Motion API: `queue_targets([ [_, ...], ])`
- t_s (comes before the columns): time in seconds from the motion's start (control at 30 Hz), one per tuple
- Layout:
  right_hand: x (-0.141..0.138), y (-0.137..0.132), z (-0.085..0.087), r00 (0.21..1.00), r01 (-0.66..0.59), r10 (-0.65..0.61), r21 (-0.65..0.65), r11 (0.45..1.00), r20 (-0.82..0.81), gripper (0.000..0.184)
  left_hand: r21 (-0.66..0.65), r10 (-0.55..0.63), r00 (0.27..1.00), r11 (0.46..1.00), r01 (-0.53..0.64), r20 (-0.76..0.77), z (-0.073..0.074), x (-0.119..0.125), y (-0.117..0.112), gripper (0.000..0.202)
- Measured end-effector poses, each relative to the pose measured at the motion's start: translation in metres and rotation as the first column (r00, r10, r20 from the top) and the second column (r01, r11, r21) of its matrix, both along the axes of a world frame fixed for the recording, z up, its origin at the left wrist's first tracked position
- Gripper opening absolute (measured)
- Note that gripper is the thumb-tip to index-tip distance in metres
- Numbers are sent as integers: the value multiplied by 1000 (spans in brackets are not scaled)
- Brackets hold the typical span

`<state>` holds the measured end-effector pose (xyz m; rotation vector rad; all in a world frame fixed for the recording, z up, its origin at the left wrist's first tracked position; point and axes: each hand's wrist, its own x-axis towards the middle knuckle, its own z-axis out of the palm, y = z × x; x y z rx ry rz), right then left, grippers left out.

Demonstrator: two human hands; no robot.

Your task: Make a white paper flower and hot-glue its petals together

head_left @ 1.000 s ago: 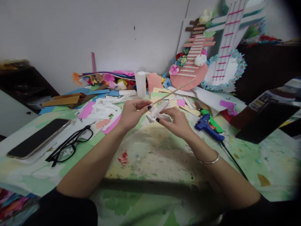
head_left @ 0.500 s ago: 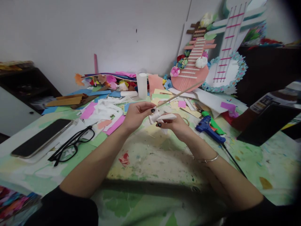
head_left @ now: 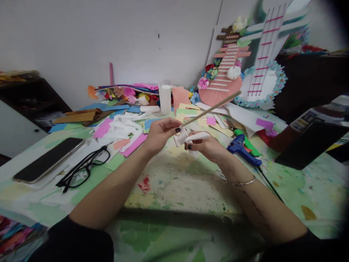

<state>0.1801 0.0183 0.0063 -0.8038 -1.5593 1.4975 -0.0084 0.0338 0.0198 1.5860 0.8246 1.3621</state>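
My left hand [head_left: 159,136] pinches the lower end of a thin wooden stick [head_left: 214,107], which slants up to the right. White crepe-like paper [head_left: 180,139] is gathered around that end, just below my left thumb. On the other side, my right hand [head_left: 208,147] has its fingers closed on a white paper strip [head_left: 198,136] that lies folded over the index finger. The strip appears to run to the gathered paper, though the fingers partly hide the join. Both hands are above the front of the paint-stained table [head_left: 174,189].
A blue glue gun [head_left: 242,150] with a cord lies right of my hands, over a green-handled tool [head_left: 252,145]. Glasses [head_left: 84,169] and a phone [head_left: 49,159] lie left. Paper scraps [head_left: 120,127] cover the middle; paper instruments [head_left: 220,85] lean behind.
My right hand has shifted slightly right and down, away from my left hand, with the paper strip. The stick's far end has swung a little up and right.
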Motion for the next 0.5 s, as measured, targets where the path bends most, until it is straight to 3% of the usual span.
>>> queue_targets([
  [0.37,5,3,1,997,-46,47,-23,999,63,21,-60,-55,998,997,56,13,5,1,-6,16],
  [0.5,7,3,2,992,-86,88,-31,996,87,20,-172,-118,989,976,133,92,6,1,-5,19],
])
